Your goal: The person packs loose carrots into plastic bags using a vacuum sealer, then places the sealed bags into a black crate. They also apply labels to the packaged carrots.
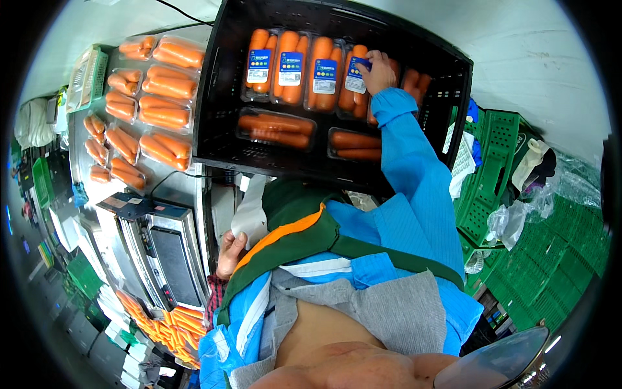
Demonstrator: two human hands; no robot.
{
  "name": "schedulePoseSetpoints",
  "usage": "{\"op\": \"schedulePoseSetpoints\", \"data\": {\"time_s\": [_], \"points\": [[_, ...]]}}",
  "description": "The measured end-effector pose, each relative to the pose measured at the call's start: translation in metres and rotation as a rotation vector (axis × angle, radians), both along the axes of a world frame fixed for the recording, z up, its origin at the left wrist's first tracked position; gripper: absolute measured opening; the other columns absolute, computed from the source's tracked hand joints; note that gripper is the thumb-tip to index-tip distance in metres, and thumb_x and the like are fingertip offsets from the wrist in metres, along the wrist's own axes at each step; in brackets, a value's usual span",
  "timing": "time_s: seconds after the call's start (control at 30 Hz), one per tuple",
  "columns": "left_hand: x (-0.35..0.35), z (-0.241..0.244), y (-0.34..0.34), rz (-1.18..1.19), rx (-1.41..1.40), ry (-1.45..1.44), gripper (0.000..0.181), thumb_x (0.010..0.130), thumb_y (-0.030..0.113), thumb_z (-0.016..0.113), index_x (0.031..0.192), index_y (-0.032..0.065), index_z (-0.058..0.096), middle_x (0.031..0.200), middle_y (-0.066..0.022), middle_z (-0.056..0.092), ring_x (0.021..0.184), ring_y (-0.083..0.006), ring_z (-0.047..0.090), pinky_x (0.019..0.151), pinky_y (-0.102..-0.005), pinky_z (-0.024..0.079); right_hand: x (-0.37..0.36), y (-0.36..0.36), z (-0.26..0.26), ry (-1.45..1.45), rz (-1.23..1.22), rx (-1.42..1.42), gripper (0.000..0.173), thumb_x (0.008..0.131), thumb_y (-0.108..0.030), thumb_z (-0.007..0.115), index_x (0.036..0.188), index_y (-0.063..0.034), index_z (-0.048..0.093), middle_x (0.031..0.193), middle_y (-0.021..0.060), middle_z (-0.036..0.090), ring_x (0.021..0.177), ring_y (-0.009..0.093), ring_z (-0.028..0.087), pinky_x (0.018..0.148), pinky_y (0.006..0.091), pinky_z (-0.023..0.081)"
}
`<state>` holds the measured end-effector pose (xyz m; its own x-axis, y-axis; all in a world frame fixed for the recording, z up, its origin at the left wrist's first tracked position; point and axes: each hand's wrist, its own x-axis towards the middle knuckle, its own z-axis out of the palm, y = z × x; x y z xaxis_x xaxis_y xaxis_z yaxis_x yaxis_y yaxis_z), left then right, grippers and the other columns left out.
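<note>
My right hand (380,73), in a blue sleeve, reaches into a black plastic crate (291,167). Its fingers touch the blue and white label (355,80) on a clear-wrapped pack of carrots; whether they pinch or press it cannot be told. Three labelled carrot packs (290,68) stand in a row to the left of it. Unlabelled-looking packs lie to its right, partly hidden, and two more lie crosswise nearer me, a left one (276,129) and a right one (354,145). My left hand (231,253) holds a white paper strip (250,214) beside my green apron.
Many wrapped carrot packs (167,81) cover the metal table at left, with a pale green basket (88,78) behind. A wrapping machine or scale (167,253) stands nearer me, loose carrots (182,330) beyond it. Green crates (486,170) with plastic film are at right.
</note>
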<state>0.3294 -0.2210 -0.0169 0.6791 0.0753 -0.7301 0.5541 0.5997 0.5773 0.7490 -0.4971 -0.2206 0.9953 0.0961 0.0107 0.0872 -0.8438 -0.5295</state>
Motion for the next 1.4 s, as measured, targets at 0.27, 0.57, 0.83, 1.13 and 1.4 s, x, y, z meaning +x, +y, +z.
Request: {"op": "schedulePoseSetpoints", "data": {"time_s": [0.27, 0.57, 0.83, 1.13, 1.4], "points": [[0.01, -0.013, -0.011, -0.05, 0.157, 0.025, 0.027, 0.098, 0.026, 0.054, 0.104, 0.0031, 0.066, 0.093, -0.0007, 0.067, 0.081, -0.0075, 0.059, 0.073, -0.0244, 0.046, -0.01, -0.012, -0.024, 0.308, -0.245, 0.007, 0.046, 0.08, -0.039, 0.073, 0.105, -0.0017, 0.065, 0.099, 0.0181, 0.069, 0.094, 0.032, 0.066, 0.077, 0.041, 0.051], [0.019, -0.014, -0.014, 0.0, 0.131, 0.055, 0.027, 0.098, 0.027, 0.054, 0.107, 0.0044, 0.066, 0.094, -0.0022, 0.068, 0.082, -0.0097, 0.06, 0.077, -0.0256, 0.046, -0.014, -0.028, -0.016, 0.427, -0.166, 0.469, 0.039, 0.077, -0.028, 0.076, 0.1, 0.003, 0.069, 0.09, 0.016, 0.071, 0.081, 0.024, 0.069, 0.074, 0.0329, 0.053], [0.016, -0.018, -0.014, -0.015, 0.169, 0.11, 0.027, 0.097, 0.026, 0.055, 0.106, 0.0029, 0.066, 0.094, -0.003, 0.068, 0.081, -0.0101, 0.06, 0.075, -0.0262, 0.047, -0.011, -0.034, -0.035, 0.344, -0.053, 0.041, 0.041, 0.072, -0.038, 0.077, 0.092, -0.0022, 0.069, 0.087, 0.0164, 0.07, 0.081, 0.031, 0.068, 0.075, 0.0401, 0.053], [0.03, -0.025, -0.021, -0.015, 0.33, 0.039, 0.034, 0.098, 0.031, 0.054, 0.106, 0.0007, 0.065, 0.091, -0.003, 0.067, 0.078, -0.0078, 0.059, 0.071, -0.0245, 0.047, 0.002, -0.006, -0.044, 0.171, -0.078, 0.006, 0.046, 0.074, -0.05, 0.073, 0.08, -0.0055, 0.064, 0.084, 0.0164, 0.069, 0.079, 0.033, 0.067, 0.074, 0.0416, 0.053], [0.065, -0.033, -0.022, 0.42, 0.397, 0.038, 0.041, 0.096, 0.041, 0.055, 0.101, 0.0013, 0.064, 0.087, -0.0048, 0.066, 0.07, -0.0114, 0.061, 0.063, -0.0244, 0.049, -0.071, 0.039, 0.056, 0.02, 0.263, 0.159, 0.031, 0.073, -0.027, 0.078, 0.085, -0.0043, 0.062, 0.087, 0.014, 0.062, 0.079, 0.029, 0.062, 0.07, 0.0392, 0.051]]}}
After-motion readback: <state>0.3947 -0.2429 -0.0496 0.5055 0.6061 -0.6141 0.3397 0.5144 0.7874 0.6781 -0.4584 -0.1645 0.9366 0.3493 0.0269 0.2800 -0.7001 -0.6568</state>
